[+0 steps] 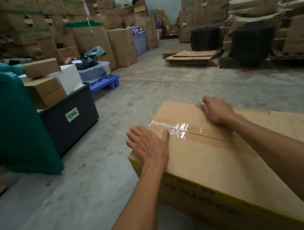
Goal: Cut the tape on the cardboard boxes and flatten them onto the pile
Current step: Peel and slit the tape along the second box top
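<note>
Head view: both hands, left hand [148, 144] and right hand [216, 109], flat on box [207, 157].

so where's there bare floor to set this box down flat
Open grey concrete floor runs between the taped brown cardboard box, the black plastic bin and the flattened cardboard pile. More lies left of the left hand. Crowded: the boxes and tubs along the left, and the stacks far right.

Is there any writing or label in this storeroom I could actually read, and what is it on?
None can be read.
Black print on the near side of the cardboard box: upside down and blurred.
Green-and-white sticker on the black bin: too small.
Printing on the stacked cartons: too blurred.
</note>
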{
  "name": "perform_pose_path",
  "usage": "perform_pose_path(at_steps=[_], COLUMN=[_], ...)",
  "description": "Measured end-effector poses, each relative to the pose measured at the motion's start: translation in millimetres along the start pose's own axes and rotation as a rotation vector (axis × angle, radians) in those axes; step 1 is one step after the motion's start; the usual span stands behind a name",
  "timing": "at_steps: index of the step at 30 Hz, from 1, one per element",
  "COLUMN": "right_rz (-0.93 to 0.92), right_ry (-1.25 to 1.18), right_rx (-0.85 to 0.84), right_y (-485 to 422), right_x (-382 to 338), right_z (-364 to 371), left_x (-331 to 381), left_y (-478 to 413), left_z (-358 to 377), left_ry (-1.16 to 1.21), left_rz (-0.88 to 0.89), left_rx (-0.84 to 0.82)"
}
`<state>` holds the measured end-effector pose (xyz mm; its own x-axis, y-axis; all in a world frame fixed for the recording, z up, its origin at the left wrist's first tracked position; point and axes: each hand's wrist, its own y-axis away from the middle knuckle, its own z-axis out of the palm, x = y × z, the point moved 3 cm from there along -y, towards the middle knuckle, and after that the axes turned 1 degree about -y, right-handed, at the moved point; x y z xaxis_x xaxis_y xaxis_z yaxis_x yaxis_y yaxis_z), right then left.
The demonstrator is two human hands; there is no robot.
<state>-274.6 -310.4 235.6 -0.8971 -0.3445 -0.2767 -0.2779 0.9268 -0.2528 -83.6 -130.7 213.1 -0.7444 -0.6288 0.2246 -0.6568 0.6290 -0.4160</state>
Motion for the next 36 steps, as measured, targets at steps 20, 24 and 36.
perform_pose_path(at_steps=[20, 24, 36], right_rz=[-0.433, -0.579, -0.706], right_ry=[-0.113, 0.113, 0.105], right_rx=[0.067, -0.029, -0.377], right_y=[64.3, 60.0, 66.5], right_x=[-92.2, -138.6, -175.6], right_z=[-66.8, -50.1, -19.1], left_x=[-6.1, -18.3, -41.9], left_y=[34.4, 43.1, 52.5], left_z=[-13.2, -12.5, -10.6], left_ry=[0.278, 0.360, 0.482], left_rz=[0.094, 0.058, 0.016], left_rx=[-0.037, -0.013, 0.020])
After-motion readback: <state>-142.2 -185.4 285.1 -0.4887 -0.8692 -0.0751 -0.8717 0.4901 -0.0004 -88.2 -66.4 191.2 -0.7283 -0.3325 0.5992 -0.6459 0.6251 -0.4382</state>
